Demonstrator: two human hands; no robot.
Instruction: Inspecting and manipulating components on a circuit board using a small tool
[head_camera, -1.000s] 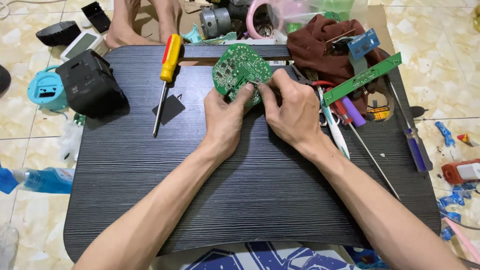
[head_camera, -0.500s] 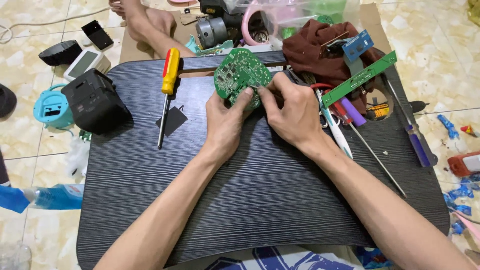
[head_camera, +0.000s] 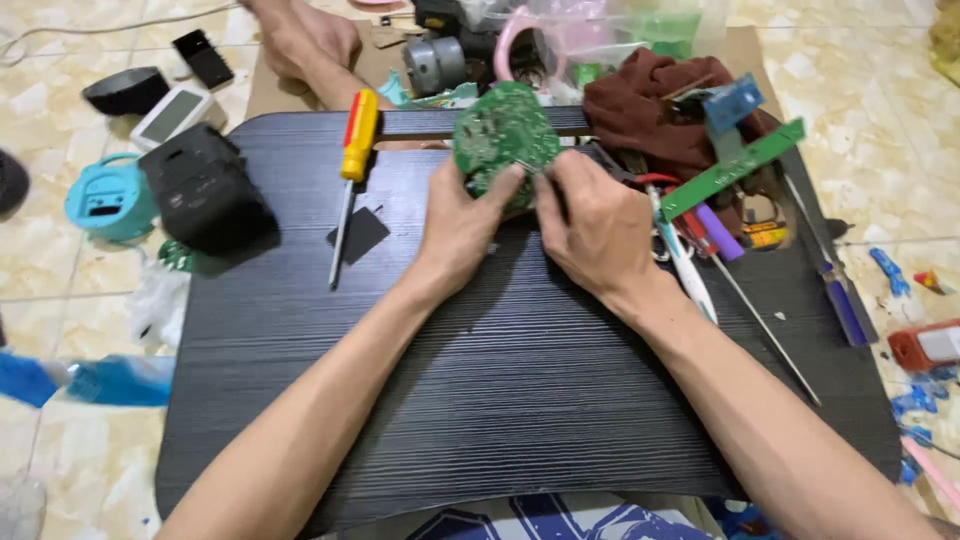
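A round green circuit board (head_camera: 503, 135) stands tilted on edge over the far middle of the black ribbed table (head_camera: 500, 400). My left hand (head_camera: 458, 225) grips its lower left rim, thumb on the face. On the other side, my right hand (head_camera: 595, 228) pinches its lower right edge, fingers curled. What lies under the board is hidden by both hands.
A yellow and red screwdriver (head_camera: 350, 170) and a black square patch (head_camera: 358, 235) lie to the left. A black box (head_camera: 203, 190) and teal device (head_camera: 105, 200) sit far left. A long green board strip (head_camera: 735, 168), maroon cloth (head_camera: 650, 115), pens and thin tools crowd the right. Someone's bare foot (head_camera: 305, 45) rests beyond the table.
The view has shifted a little; the board and both hands sit slightly further right and lower in frame. The grip on the board looks unchanged.
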